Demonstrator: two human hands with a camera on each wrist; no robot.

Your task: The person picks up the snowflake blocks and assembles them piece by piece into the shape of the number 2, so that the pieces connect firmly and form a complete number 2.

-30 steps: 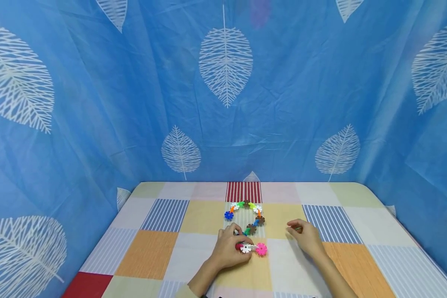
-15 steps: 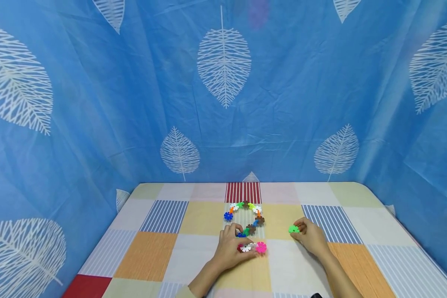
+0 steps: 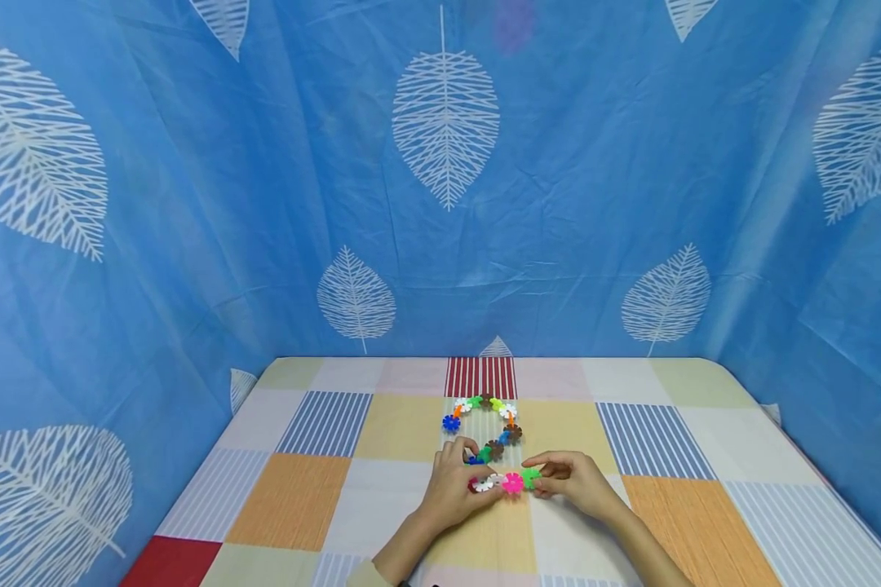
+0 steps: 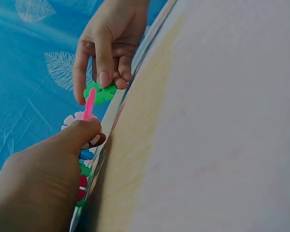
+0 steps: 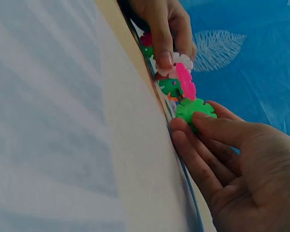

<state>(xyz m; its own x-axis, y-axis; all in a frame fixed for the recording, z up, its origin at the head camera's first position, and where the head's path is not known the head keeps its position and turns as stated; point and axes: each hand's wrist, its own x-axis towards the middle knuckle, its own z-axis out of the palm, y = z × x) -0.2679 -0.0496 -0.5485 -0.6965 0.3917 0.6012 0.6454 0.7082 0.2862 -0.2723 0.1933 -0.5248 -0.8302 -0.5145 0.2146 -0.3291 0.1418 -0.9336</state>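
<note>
A chain of colourful snowflake discs, slotted into one another, curves over the table from a blue disc [image 3: 451, 423] at its far end. My left hand [image 3: 448, 489] pinches the near end by a white disc [image 5: 182, 60], hiding part of the chain. Beyond those fingers a pink disc [image 3: 512, 483] stands edge-on in the left wrist view. Between thumb and fingers, my right hand [image 3: 576, 483] holds a bright green disc [image 5: 195, 112] against the pink one. The two discs meet at their edges; whether their slots are engaged, I cannot tell.
A patchwork-patterned cloth covers the table [image 3: 279, 505]. Blue curtains [image 3: 573, 163] with white leaf prints hang behind it and along both sides. Brown discs [image 3: 495, 449] and other colours make up the chain's curve beyond my left hand.
My right hand has moved left, bringing the green disc from the right over to the pink disc. The left hand has stayed about where it was, still holding the chain.
</note>
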